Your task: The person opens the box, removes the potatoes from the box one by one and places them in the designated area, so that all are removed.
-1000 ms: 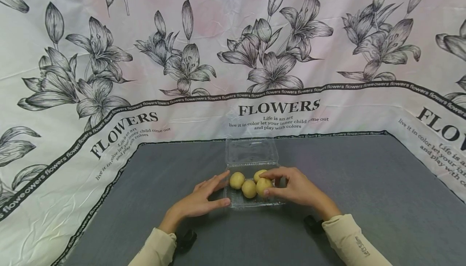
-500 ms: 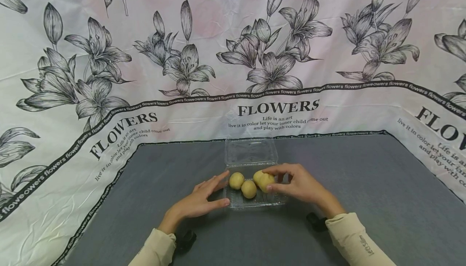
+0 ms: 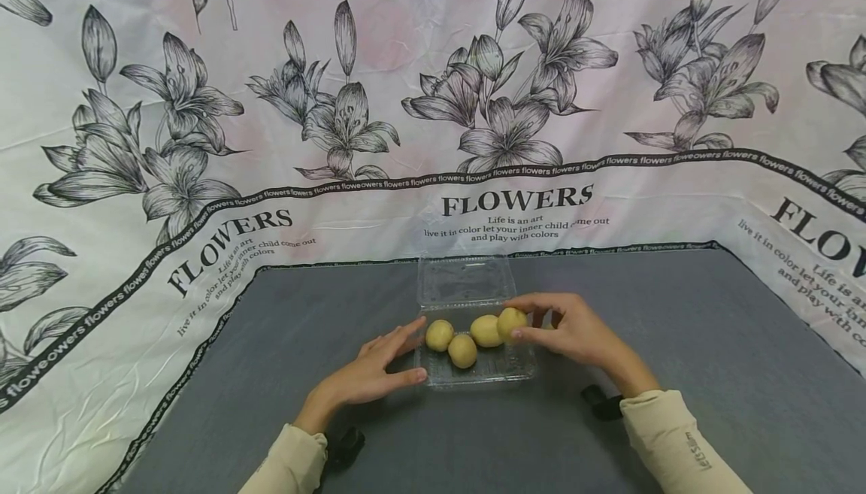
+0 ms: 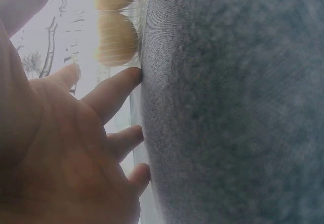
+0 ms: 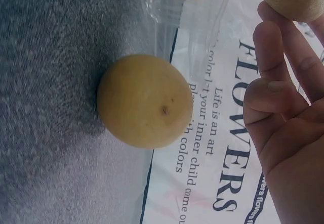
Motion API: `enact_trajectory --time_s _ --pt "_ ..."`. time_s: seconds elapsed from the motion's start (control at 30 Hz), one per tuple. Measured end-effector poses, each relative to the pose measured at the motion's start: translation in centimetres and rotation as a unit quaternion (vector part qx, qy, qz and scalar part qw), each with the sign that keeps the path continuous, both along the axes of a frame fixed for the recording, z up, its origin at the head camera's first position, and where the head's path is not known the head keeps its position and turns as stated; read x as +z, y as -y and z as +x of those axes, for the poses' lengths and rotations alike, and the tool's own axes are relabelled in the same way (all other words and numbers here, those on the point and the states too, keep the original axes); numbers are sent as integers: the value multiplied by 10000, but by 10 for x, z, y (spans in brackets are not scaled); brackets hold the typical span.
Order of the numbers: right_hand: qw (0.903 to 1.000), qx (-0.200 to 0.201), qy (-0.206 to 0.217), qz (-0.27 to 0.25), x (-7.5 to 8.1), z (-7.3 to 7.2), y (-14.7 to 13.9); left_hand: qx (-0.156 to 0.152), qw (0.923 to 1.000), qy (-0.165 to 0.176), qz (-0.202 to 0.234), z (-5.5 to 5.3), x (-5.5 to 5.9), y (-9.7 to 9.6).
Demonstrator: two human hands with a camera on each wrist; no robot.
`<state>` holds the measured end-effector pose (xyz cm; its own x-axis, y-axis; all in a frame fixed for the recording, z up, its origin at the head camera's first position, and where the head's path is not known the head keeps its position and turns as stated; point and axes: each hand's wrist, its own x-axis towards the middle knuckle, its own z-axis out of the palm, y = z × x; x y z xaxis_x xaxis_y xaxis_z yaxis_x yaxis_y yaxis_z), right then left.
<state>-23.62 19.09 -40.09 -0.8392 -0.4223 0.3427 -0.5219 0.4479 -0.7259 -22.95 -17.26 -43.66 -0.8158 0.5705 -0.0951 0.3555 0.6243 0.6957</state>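
A clear plastic clamshell box stands mid-table with its lid tipped back. Inside lie round yellow fruits: one at the left, one at the front and a longer-looking one behind. My right hand pinches another round yellow fruit between thumb and fingers over the box's right side. My left hand spreads its straight fingers at the box's left wall; the left wrist view shows the fingertips close to the table surface.
In the right wrist view a further yellow fruit sits on the grey table outside the box; the right hand hides it in the head view. Behind the grey tabletop hangs a flower-printed cloth.
My right hand has moved right and a little away from me with its fruit, from among the others to the box's right side. The left hand has stayed put.
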Motion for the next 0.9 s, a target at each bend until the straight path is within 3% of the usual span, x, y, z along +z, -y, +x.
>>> enact_trajectory --time_s 0.37,0.9 --pt "9999 10 -129 14 3 -1 -9 2 10000 14 8 0 -1 -1" --pt "9993 -274 -260 74 16 2 -27 17 10000 -22 7 0 -2 -1"
